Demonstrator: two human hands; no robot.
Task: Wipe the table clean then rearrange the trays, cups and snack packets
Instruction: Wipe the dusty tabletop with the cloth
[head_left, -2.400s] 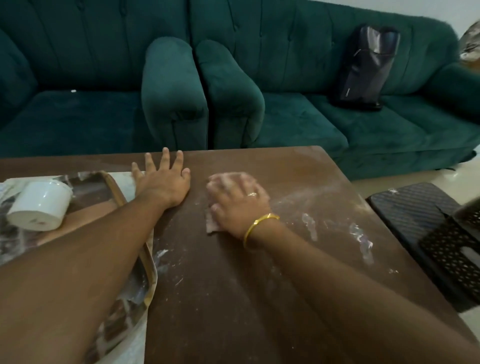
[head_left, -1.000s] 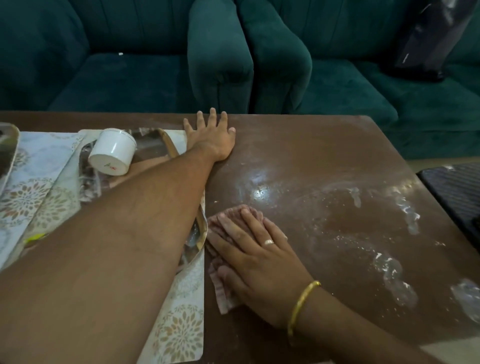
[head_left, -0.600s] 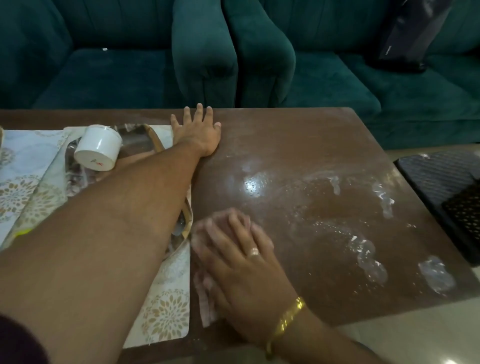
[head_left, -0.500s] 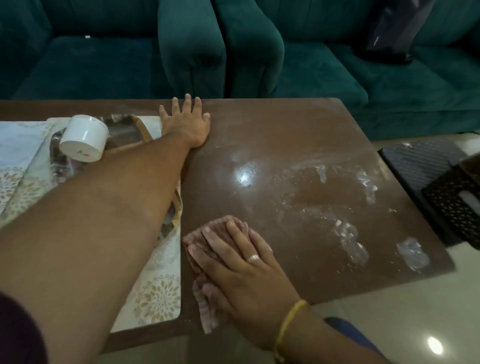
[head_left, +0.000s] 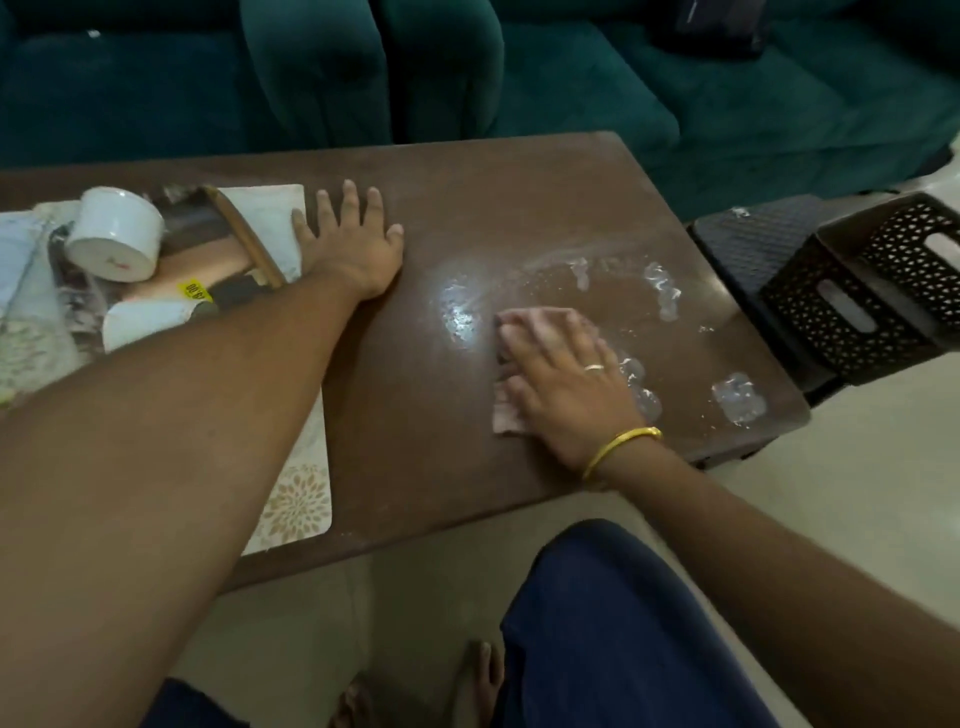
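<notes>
My right hand (head_left: 563, 379) lies flat, fingers straight, pressing a pinkish cloth (head_left: 506, 418) onto the brown table (head_left: 415, 405) near its right end. Wet white smears (head_left: 737, 397) spread to the right of the cloth. My left hand (head_left: 353, 239) rests flat with spread fingers on the table further back. To its left a tray (head_left: 249, 241) with a wooden rim holds a white cup (head_left: 114, 234) lying on its side and snack packets (head_left: 171, 306). A floral placemat (head_left: 293, 499) lies under the tray.
Dark green sofas (head_left: 571, 78) stand right behind the table. A black perforated basket (head_left: 862, 291) sits on a dark stool (head_left: 753, 239) off the table's right end. My knee (head_left: 613, 623) and bare feet are below the table's near edge.
My right hand has slid the cloth from beside the placemat at the near edge rightward and a little farther back into the wet smears. My left hand stays planted. The camera view tilted down.
</notes>
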